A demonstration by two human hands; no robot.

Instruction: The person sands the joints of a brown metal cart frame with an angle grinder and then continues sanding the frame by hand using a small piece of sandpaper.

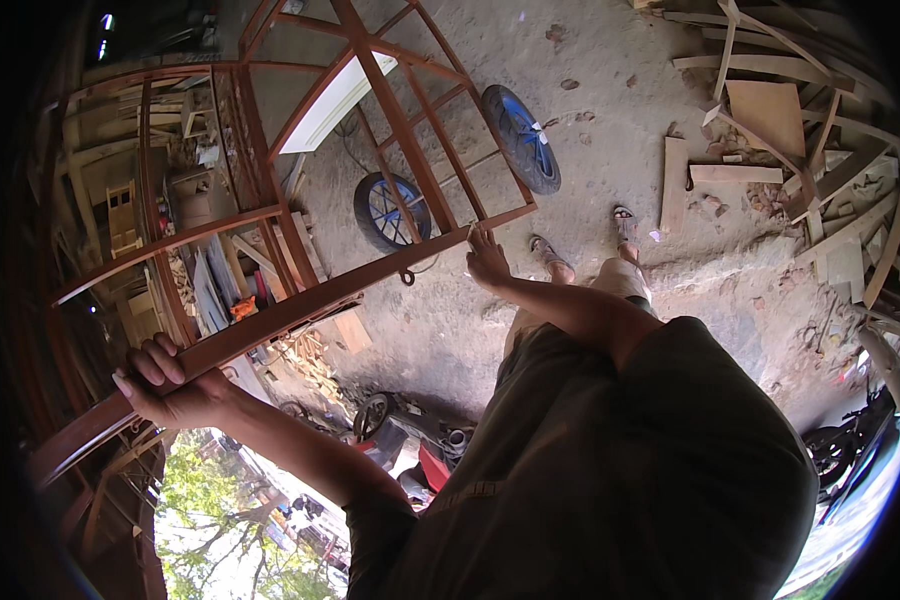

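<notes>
A large reddish-brown frame of bars (405,130) stands in front of me, with a long thick bar (300,302) running along its near side. My left hand (175,385) is closed round this bar toward its left end, thumb and fingertips showing. Farther right, near the frame's corner, my right hand (487,260) grips the same bar, its fingers bent over the edge and partly hidden. A small metal ring (407,278) hangs under the bar between my hands. Beneath the frame is a black tyre with a spoked wheel (390,210); a blue-rimmed wheel (522,138) is at its right side.
Scrap wood and boards (765,115) are heaped at the right. A white panel (338,100) shows through the frame. Wood offcuts (310,365) lie below the bar, close to a parked motorcycle (420,445). The dirt floor (610,130) is uneven.
</notes>
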